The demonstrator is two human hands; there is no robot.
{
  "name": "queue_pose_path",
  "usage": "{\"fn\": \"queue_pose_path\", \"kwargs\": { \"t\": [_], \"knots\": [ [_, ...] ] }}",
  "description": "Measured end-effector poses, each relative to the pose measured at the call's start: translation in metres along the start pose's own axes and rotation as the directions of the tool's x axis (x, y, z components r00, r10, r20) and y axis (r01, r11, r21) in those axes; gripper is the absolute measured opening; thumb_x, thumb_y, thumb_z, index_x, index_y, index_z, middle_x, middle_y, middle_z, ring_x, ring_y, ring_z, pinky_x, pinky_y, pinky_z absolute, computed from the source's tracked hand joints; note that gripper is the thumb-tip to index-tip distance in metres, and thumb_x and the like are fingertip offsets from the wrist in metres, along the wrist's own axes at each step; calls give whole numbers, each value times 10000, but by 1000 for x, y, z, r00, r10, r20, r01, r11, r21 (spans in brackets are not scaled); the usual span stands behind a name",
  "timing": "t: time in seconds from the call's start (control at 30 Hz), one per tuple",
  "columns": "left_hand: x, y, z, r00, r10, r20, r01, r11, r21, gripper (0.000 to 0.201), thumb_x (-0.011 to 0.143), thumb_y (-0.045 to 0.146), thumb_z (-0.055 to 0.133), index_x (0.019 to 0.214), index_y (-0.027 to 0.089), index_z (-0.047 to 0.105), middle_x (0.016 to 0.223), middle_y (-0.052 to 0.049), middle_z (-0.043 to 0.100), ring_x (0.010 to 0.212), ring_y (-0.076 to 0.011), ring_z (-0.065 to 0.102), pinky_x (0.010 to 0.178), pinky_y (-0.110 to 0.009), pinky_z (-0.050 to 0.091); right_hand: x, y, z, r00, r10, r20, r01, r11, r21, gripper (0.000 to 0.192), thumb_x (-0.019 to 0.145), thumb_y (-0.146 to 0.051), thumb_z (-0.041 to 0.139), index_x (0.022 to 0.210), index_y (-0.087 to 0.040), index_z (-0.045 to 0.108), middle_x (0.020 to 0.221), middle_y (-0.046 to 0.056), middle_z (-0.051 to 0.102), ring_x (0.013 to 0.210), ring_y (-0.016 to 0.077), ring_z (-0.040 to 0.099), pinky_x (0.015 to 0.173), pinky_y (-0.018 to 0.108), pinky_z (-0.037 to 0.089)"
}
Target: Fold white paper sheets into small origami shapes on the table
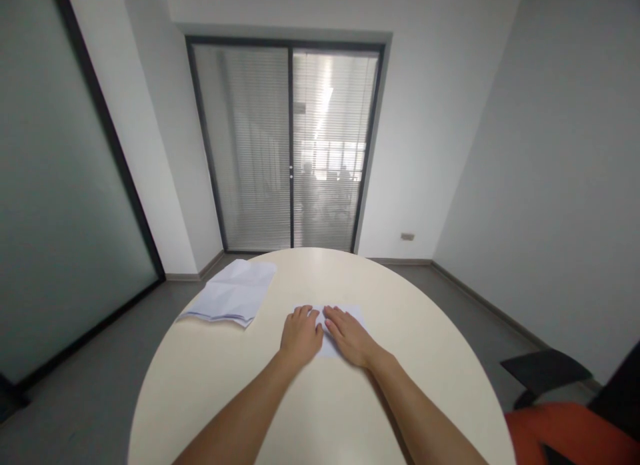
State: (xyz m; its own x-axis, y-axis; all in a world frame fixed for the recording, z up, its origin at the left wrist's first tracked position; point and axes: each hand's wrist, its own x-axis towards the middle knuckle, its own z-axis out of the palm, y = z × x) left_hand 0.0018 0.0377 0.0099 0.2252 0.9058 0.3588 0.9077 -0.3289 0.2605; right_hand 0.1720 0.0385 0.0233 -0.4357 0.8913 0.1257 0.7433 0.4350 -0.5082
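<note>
A small white sheet of paper (328,346) lies flat on the round cream table (310,412), partly covered by both hands. My left hand (302,335) rests palm down on its left side, with the fingers stretched out and pointing away from me. On the right side, my right hand (349,335) lies flat too, its fingers angled toward the left hand. A narrow strip of paper shows between the two hands. What the palms cover is hidden.
A stack of creased white papers (233,292) lies at the table's far left edge. To the right stands a chair with an orange seat (570,432) and a black armrest (545,370). Beyond the table is a glass partition with blinds (245,152).
</note>
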Motion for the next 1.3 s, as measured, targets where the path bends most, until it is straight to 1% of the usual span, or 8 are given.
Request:
{"fn": "queue_pose_path", "kwargs": {
  "t": [0.23, 0.57, 0.7, 0.83, 0.93, 1.07, 1.17, 1.3],
  "knots": [
    [1, -7, 8, 994, 47, 104, -47, 999, -6, 469, 971, 336, 391, 1391, 171, 519, 1512, -116, 451, 1413, -296, 367, 1166, -448, 290, 4, 12, -5, 993, 112, 28, -105, 977, -188, 648, 1021, -522, 181, 1525, -154, 358, 1612, 103, 253, 1503, 281, 169, 1211, 470, 149],
    [0, -5, 6, 991, 40, 126, -41, 999, 5, 551, 961, 375, 364, 1426, 103, 478, 1534, -150, 413, 1441, -321, 326, 1180, -454, 275, 4, 40, -5, 894, 403, -196, -446, 849, -284, 689, 981, -485, 337, 1530, -69, 306, 1605, 182, 238, 1494, 364, 157, 1179, 575, 108],
    [-1, -6, 6, 992, 52, 119, -54, 998, 10, 542, 962, 381, 383, 1424, 117, 484, 1532, -155, 415, 1439, -322, 331, 1170, -467, 286, 6, 28, -8, 955, 212, -207, -266, 919, -290, 612, 991, -419, 345, 1513, -100, 357, 1618, 151, 218, 1510, 327, 98, 1192, 538, 111],
    [1, -10, 6, 986, 115, 122, -116, 993, -1, 510, 977, 365, 392, 1429, 149, 485, 1520, -140, 438, 1423, -312, 363, 1156, -464, 310, 5, 12, -4, 999, 37, -10, -38, 983, -179, 617, 1017, -495, 258, 1537, -171, 324, 1632, 104, 178, 1510, 288, 131, 1190, 501, 171],
    [5, -13, 0, 987, 123, 104, -127, 991, 32, 432, 979, 267, 381, 1363, 171, 555, 1459, -121, 517, 1379, -285, 428, 1123, -441, 359, 4, 8, -2, 995, 73, 63, -62, 984, -165, 623, 1015, -510, 254, 1536, -175, 327, 1619, 103, 224, 1505, 286, 157, 1197, 505, 145],
    [7, -8, -10, 991, 104, 81, -107, 993, 39, 423, 960, 137, 341, 1270, 209, 619, 1341, -94, 619, 1268, -240, 537, 1056, -398, 420, 4, 12, -2, 982, 188, 11, -182, 960, -213, 629, 988, -484, 357, 1531, -168, 338, 1617, 104, 234, 1502, 313, 159, 1196, 518, 137],
    [3, 1, -13, 990, 119, 79, -117, 993, -31, 388, 989, 241, 362, 1302, 222, 590, 1275, -94, 658, 1157, -236, 608, 1000, -387, 459, 7, 16, 0, 959, 275, -61, -282, 927, -248, 629, 986, -474, 357, 1528, -154, 344, 1614, 113, 244, 1496, 333, 173, 1190, 530, 151],
    [-1, 5, -7, 992, 109, 70, -109, 994, 0, 427, 971, 401, 439, 1316, 201, 591, 1394, -128, 572, 1272, -280, 528, 1052, -425, 423, 8, 18, 3, 953, 286, -99, -302, 920, -250, 613, 986, -472, 359, 1519, -170, 362, 1609, 117, 261, 1492, 345, 184, 1182, 547, 154]
  ]
}}
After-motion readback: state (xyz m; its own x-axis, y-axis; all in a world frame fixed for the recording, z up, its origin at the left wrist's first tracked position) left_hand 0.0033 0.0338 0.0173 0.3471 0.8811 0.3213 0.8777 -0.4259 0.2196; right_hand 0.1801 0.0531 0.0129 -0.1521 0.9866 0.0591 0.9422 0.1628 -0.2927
